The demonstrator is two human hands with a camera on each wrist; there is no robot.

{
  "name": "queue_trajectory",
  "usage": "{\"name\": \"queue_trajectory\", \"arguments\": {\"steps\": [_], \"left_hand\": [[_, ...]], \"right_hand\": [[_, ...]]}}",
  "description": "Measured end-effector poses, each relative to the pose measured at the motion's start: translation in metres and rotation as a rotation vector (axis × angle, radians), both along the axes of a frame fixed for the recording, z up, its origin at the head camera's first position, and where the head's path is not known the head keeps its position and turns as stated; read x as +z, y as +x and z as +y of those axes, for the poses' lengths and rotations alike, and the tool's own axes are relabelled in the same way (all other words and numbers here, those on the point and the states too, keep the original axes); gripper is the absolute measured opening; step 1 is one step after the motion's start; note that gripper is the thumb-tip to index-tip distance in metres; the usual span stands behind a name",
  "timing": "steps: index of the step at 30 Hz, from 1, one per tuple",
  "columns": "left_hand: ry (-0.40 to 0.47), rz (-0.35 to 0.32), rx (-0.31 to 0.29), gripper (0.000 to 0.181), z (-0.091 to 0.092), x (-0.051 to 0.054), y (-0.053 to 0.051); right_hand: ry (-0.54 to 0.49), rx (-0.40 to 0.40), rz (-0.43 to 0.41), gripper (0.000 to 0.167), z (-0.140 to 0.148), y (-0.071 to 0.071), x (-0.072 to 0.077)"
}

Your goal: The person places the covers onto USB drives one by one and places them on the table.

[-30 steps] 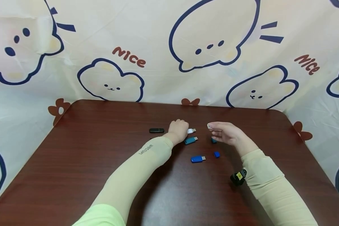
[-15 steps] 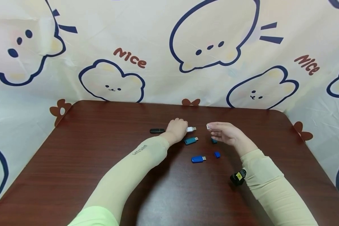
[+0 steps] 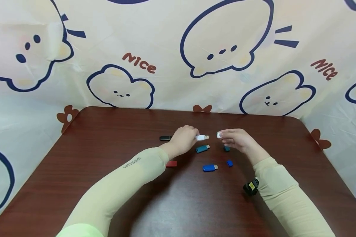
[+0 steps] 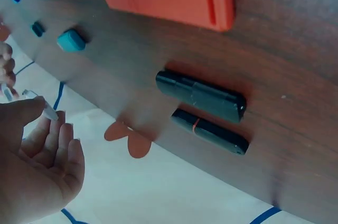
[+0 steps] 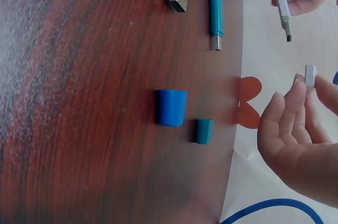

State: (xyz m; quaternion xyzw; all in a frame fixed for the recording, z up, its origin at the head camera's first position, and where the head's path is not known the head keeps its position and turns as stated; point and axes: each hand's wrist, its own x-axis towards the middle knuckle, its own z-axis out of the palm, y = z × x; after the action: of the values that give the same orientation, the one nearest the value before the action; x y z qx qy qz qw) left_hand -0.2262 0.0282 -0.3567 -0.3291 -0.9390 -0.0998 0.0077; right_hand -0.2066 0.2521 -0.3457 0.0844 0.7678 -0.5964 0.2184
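Observation:
My left hand [image 3: 184, 140] pinches a white USB stick [image 3: 201, 137] whose bare metal plug points right. Facing it across a short gap, my right hand [image 3: 238, 139] holds the small white cap [image 3: 219, 135] between thumb and fingertips. In the right wrist view the stick [image 5: 283, 10] and the cap [image 5: 310, 76] are apart, held up off the table. Nearer me lie a teal USB stick [image 3: 202, 149] with its teal cap [image 3: 226, 148] off to the right, and a blue USB stick [image 3: 210, 168] with its blue cap [image 3: 229, 163].
A red USB stick [image 3: 171, 164] lies partly behind my left forearm. Two black sticks, one of them a black USB stick [image 4: 200, 94], lie beside it in the left wrist view. A printed cloth hangs behind the table's [image 3: 255, 125] far edge.
My left forearm has swung left and lower, uncovering the red stick. More of the white stick and white cap shows now. The right hand has hardly moved.

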Motion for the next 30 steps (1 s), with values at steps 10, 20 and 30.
{"name": "queue_trajectory", "arguments": {"steps": [10, 20, 30], "left_hand": [[0.022, 0.077, -0.031, 0.022, 0.0, -0.002, 0.008], [0.037, 0.091, -0.048, 0.022, 0.001, -0.001, 0.01], [0.047, 0.068, -0.039, 0.023, 0.003, 0.001, 0.012]], "right_hand": [[0.076, 0.022, 0.056, 0.048, -0.004, 0.0, -0.004], [0.07, 0.012, 0.044, 0.045, -0.007, 0.0, -0.004], [0.033, 0.008, 0.04, 0.043, -0.011, 0.001, -0.004]]}}
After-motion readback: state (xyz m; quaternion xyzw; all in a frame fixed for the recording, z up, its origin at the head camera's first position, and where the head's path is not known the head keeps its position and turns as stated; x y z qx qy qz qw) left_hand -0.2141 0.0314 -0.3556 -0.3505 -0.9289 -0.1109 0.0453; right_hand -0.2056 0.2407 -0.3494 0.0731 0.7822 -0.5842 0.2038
